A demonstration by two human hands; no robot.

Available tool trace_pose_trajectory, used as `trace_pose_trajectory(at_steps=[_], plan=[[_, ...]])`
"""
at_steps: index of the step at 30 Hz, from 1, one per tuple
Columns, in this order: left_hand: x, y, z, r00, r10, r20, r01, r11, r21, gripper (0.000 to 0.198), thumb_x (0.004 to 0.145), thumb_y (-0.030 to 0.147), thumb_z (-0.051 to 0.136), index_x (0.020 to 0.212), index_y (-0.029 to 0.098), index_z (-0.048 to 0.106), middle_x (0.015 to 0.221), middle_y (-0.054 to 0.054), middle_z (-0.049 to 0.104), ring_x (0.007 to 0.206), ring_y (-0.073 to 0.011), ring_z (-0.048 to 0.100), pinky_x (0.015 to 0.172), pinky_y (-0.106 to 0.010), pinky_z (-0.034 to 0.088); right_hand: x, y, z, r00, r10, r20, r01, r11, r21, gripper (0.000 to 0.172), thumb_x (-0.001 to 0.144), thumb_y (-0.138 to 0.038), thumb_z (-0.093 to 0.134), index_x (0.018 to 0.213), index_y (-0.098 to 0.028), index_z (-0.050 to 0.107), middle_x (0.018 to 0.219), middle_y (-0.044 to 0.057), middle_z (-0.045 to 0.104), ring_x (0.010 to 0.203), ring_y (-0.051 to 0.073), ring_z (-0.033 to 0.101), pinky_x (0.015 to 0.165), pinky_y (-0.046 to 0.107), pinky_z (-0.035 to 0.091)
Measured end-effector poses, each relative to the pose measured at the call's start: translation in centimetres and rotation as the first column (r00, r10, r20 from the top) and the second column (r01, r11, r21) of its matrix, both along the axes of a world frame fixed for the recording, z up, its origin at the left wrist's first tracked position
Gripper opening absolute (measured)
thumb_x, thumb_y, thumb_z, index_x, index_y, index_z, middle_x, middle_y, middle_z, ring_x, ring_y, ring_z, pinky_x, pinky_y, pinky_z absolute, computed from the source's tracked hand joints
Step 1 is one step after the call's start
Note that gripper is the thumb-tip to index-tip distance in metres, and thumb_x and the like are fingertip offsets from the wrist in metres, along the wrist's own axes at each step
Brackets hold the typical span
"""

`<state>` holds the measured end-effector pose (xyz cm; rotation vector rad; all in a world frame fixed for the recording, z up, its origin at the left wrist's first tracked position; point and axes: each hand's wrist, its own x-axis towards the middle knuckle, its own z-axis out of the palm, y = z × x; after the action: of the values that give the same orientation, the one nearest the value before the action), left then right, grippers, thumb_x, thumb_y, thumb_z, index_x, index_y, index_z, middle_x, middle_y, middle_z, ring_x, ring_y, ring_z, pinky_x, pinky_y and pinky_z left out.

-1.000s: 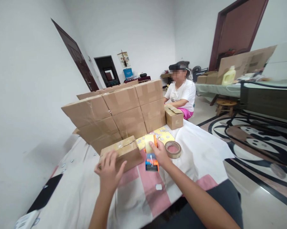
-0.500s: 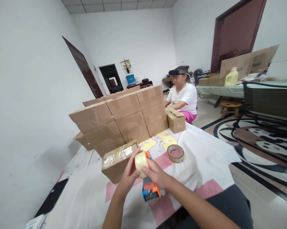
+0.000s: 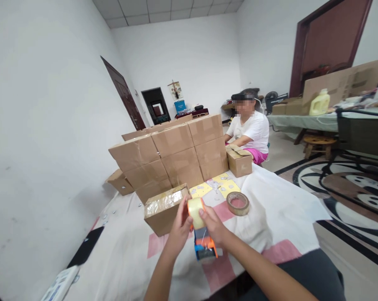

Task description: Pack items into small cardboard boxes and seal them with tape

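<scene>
A tape dispenser [image 3: 204, 242] with an orange and blue body and a roll of pale yellowish tape [image 3: 195, 212] is held over the cloth between both hands. My left hand [image 3: 181, 221] grips the roll's left side. On the other side, my right hand [image 3: 213, 222] has its fingers and thumb on the roll and the frame. A taped cardboard box [image 3: 165, 215] lies just behind my left hand. To the right rests a brown tape roll [image 3: 238, 203], flat on the cloth, touched by neither hand.
Stacked cardboard boxes [image 3: 176, 152] form a wall across the table [image 3: 122, 255]. A smaller box [image 3: 239, 162] stands at its right end. Behind it sits a person [image 3: 251, 127] in a white shirt. A black flat item [image 3: 86, 246] lies at the left edge.
The view has shifted, so the scene sits further right. The dispenser stays in both hands, its roll seated closer over the blue and orange body.
</scene>
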<state>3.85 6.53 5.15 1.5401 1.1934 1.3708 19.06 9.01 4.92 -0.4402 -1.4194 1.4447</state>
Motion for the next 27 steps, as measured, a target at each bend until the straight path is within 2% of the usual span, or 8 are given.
trace_pose_trajectory(at_steps=[4, 6, 9, 12, 16, 20, 23, 27], plan=[[1.6, -1.3, -1.9, 0.991, 0.092, -0.094, -0.1, 0.991, -0.087, 0.058, 0.092, 0.067, 0.05, 0.118, 0.02, 0.071, 0.126, -0.015, 0.069, 0.123, -0.0318, 0.061, 0.107, -0.047, 0.046, 1.8, 1.6, 0.7, 0.939, -0.341, 0.036, 0.334, 0.934, 0.128, 0.052, 0.092, -0.069, 0.049, 0.077, -0.02, 0.058, 0.069, 0.003, 0.059, 0.066, 0.018, 0.056, 0.063, 0.03, 0.048], [2.7, -1.9, -2.4, 0.988, 0.089, -0.126, -0.096, 0.994, -0.051, 0.047, 0.093, 0.061, 0.053, 0.108, 0.022, 0.075, 0.125, -0.013, 0.068, 0.123, -0.031, 0.06, 0.105, -0.045, 0.046, 2.8, 2.3, 1.1, 0.912, -0.406, 0.06, 0.397, 0.91, 0.123, 0.055, 0.091, -0.072, 0.046, 0.075, -0.021, 0.057, 0.068, 0.003, 0.058, 0.066, 0.018, 0.054, 0.063, 0.03, 0.047], [4.5, -2.4, -2.3, 0.991, 0.109, -0.078, -0.108, 0.994, 0.021, 0.043, 0.089, 0.06, 0.058, 0.094, 0.021, 0.076, 0.121, -0.012, 0.063, 0.121, -0.0299, 0.058, 0.099, -0.039, 0.049, 3.4, 2.8, 1.0, 0.907, -0.408, 0.101, 0.39, 0.907, 0.157, 0.059, 0.091, -0.076, 0.042, 0.071, -0.022, 0.054, 0.065, 0.002, 0.054, 0.065, 0.019, 0.05, 0.061, 0.031, 0.045], [5.9, -2.1, -1.9, 0.995, 0.096, -0.006, -0.096, 0.995, -0.029, 0.042, 0.087, 0.059, 0.063, 0.085, 0.02, 0.076, 0.105, -0.01, 0.058, 0.107, -0.0264, 0.06, 0.087, -0.034, 0.052, 3.1, 2.9, 0.0, 0.903, -0.407, 0.136, 0.369, 0.899, 0.238, 0.058, 0.093, -0.073, 0.039, 0.07, -0.022, 0.054, 0.064, 0.003, 0.052, 0.064, 0.019, 0.048, 0.059, 0.032, 0.042], [6.5, -2.1, -1.7, 0.994, 0.111, 0.019, -0.11, 0.993, -0.029, 0.036, 0.084, 0.053, 0.069, 0.071, 0.019, 0.072, 0.097, -0.007, 0.055, 0.101, -0.0244, 0.057, 0.089, -0.033, 0.05, 2.7, 2.9, -1.5, 0.845, -0.519, 0.125, 0.455, 0.823, 0.34, 0.056, 0.097, -0.068, 0.035, 0.078, -0.022, 0.059, 0.073, 0.006, 0.058, 0.071, 0.022, 0.052, 0.068, 0.037, 0.044], [6.4, -2.9, -0.9, 0.988, 0.148, 0.052, -0.149, 0.989, 0.021, 0.034, 0.089, 0.051, 0.064, 0.079, 0.02, 0.075, 0.097, -0.008, 0.058, 0.099, -0.0236, 0.057, 0.087, -0.032, 0.05, 3.1, 3.1, -1.2, 0.852, -0.512, 0.105, 0.412, 0.781, 0.47, 0.053, 0.101, -0.06, 0.029, 0.072, -0.023, 0.053, 0.067, 0.005, 0.054, 0.064, 0.021, 0.049, 0.066, 0.037, 0.04], [6.4, -3.4, -0.3, 0.994, 0.105, 0.027, -0.104, 0.994, -0.011, 0.037, 0.093, 0.051, 0.059, 0.086, 0.019, 0.076, 0.082, -0.006, 0.063, 0.082, -0.0196, 0.06, 0.077, -0.029, 0.049, 3.6, 3.3, -0.5, 0.865, -0.49, 0.103, 0.368, 0.762, 0.532, 0.051, 0.103, -0.055, 0.027, 0.065, -0.025, 0.043, 0.06, 0.001, 0.045, 0.056, 0.018, 0.041, 0.061, 0.036, 0.035], [6.8, -3.4, -0.2, 0.998, 0.058, 0.033, -0.054, 0.99, -0.128, 0.045, 0.091, 0.059, 0.059, 0.089, 0.016, 0.073, 0.05, 0.003, 0.048, 0.048, -0.0118, 0.043, 0.051, -0.024, 0.036, 3.9, 3.7, -0.6, 0.787, -0.612, 0.076, 0.508, 0.713, 0.484, 0.051, 0.102, -0.058, 0.028, 0.064, -0.026, 0.037, 0.059, 0.0, 0.039, 0.057, 0.018, 0.038, 0.062, 0.036, 0.034]])
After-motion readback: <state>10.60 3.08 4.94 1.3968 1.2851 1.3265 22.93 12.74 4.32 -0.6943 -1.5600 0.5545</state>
